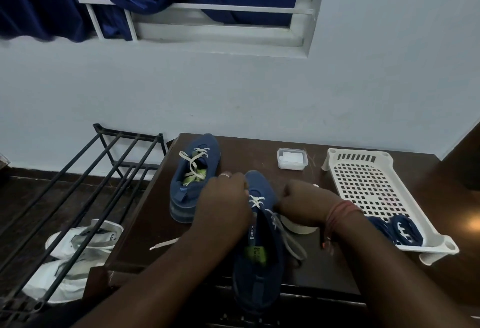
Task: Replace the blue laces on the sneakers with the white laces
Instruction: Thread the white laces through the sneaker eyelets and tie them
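Two blue sneakers, two hands, one white perforated tray, one small lidded plastic box, one black metal rack and two white shoes beneath it.

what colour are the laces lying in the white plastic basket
Dark blue coiled laces, at the near end of the white perforated plastic basket; seen in the head view.

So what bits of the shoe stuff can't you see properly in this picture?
All in the head view:
- Fingertips of the left hand and right hand: curled away from the camera, so their grip on the white lace is unclear.
- Near sneaker: its heel is covered by the forearms.
- Blue laces in the white basket: partly behind the right wrist.
- Small clear box: contents too small to tell.
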### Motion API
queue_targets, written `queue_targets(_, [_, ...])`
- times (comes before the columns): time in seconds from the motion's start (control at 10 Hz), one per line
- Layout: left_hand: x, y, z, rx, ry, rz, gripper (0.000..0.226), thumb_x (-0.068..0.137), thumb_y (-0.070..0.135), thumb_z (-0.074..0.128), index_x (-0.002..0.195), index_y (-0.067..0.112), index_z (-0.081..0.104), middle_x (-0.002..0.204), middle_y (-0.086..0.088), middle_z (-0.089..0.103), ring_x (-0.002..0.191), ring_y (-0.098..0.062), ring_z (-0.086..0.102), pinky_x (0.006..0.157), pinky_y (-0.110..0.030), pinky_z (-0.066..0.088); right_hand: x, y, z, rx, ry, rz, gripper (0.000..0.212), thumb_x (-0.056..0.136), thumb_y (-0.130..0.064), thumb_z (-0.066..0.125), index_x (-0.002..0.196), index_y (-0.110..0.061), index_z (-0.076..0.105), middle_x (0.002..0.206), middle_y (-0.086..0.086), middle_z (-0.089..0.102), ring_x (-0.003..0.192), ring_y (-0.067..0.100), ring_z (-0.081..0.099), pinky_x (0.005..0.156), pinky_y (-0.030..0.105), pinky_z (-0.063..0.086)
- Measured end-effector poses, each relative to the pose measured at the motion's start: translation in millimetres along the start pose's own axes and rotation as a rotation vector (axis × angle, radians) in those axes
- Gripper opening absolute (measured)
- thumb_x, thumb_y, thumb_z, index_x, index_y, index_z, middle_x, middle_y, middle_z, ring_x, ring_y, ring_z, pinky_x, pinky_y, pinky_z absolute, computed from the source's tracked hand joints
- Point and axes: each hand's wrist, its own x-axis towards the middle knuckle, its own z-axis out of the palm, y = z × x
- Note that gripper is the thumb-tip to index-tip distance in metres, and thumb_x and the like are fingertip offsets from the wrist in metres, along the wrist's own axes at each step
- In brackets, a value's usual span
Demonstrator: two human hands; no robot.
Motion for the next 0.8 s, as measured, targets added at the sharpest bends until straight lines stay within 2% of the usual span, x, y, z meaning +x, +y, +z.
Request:
queue_targets(0.1, [-14.4,9.7,-0.8,-0.72,-0.427,-0.402,0.017,0.094,0.007,0.05,0.083,0.016,0.059,0.088,-0.007,0.065,0.082,-0.023,0.065,0.081,-0.038,0.058,0.8,2.6,-1.6,0.151,0.146,-0.049,0.009,0.088,-0.02,0.054,0.091,-0.013,0.059,0.09,0.005,0.064,0.083,0.02,0.062,0.075,0.032,0.053])
queue_targets(0.2, [-28.4,14.8,-9.5,-1.179,-0.609,-0.761,0.012,0.094,-0.002,0.048,0.095,0.002,0.059,0.077,-0.012,0.062,0.068,-0.022,0.066,0.074,-0.039,0.061,3.0,4.0,4.1,0.266,0.259,-0.091,0.015,0.084,-0.014,0.054,0.093,-0.021,0.062,0.094,0.004,0.069,0.09,0.025,0.066,0.086,0.037,0.054])
queue_targets(0.3, [-25.3,18.8,-24.2,-1.469,-0.68,-0.87,0.026,0.097,-0.003,0.037,0.106,0.002,0.061,0.073,-0.013,0.065,0.05,-0.019,0.064,0.082,-0.043,0.058,3.9,-1.8,13.6,0.514,0.256,-0.105,0.014,0.07,-0.014,0.055,0.071,-0.022,0.067,0.074,0.007,0.072,0.073,0.027,0.071,0.078,0.051,0.059])
queue_targets(0.4, [-17.0,17.2,-22.4,-1.551,-0.753,-0.851,0.033,0.09,-0.004,0.033,0.104,0.011,0.058,0.088,-0.015,0.058,0.073,-0.025,0.059,0.101,-0.048,0.042,-0.4,-15.0,22.2,0.655,0.138,-0.083,0.024,0.086,0.003,0.053,0.069,-0.009,0.066,0.067,0.014,0.068,0.059,0.026,0.068,0.066,0.048,0.062])
queue_targets(0.5, [-14.4,20.1,-5.4,-1.65,-0.612,-0.958,0.029,0.077,-0.003,0.039,0.093,0.014,0.057,0.078,-0.011,0.047,0.07,-0.025,0.044,0.079,-0.038,0.04,-3.0,-25.4,32.2,0.467,0.105,-0.142,0.015,0.087,-0.006,0.056,0.084,-0.004,0.07,0.083,0.015,0.072,0.079,0.031,0.072,0.076,0.044,0.061])
queue_targets(0.6, [-11.7,31.7,9.3,-1.759,-0.45,-1.011,0.029,0.08,0.005,0.047,0.105,0.009,0.062,0.084,-0.015,0.054,0.075,-0.028,0.052,0.076,-0.035,0.046,-5.3,-29.1,32.4,0.233,0.184,-0.106,0.022,0.093,-0.017,0.053,0.1,-0.004,0.068,0.104,0.015,0.07,0.101,0.033,0.066,0.085,0.036,0.054])
queue_targets(0.7, [-12.2,47.9,6.6,-1.767,-0.292,-1.111,0.03,0.1,0.006,0.033,0.091,0.0,0.061,0.062,-0.012,0.064,0.053,-0.025,0.062,0.051,-0.025,0.052,-7.1,-21.2,30.4,0.037,0.294,-0.05,0.025,0.096,-0.015,0.05,0.11,-0.001,0.064,0.116,0.016,0.065,0.11,0.032,0.061,0.088,0.033,0.048])
queue_targets(0.8, [-9.4,47.0,23.8,-1.709,-0.217,-1.064,0.036,0.106,0.014,0.03,0.122,-0.003,0.057,0.072,-0.007,0.06,0.064,-0.018,0.056,0.053,-0.025,0.05,-7.0,-7.2,35.4,-0.104,0.336,-0.046,0.024,0.098,-0.017,0.048,0.108,-0.002,0.064,0.117,0.015,0.064,0.111,0.03,0.061,0.089,0.033,0.047])
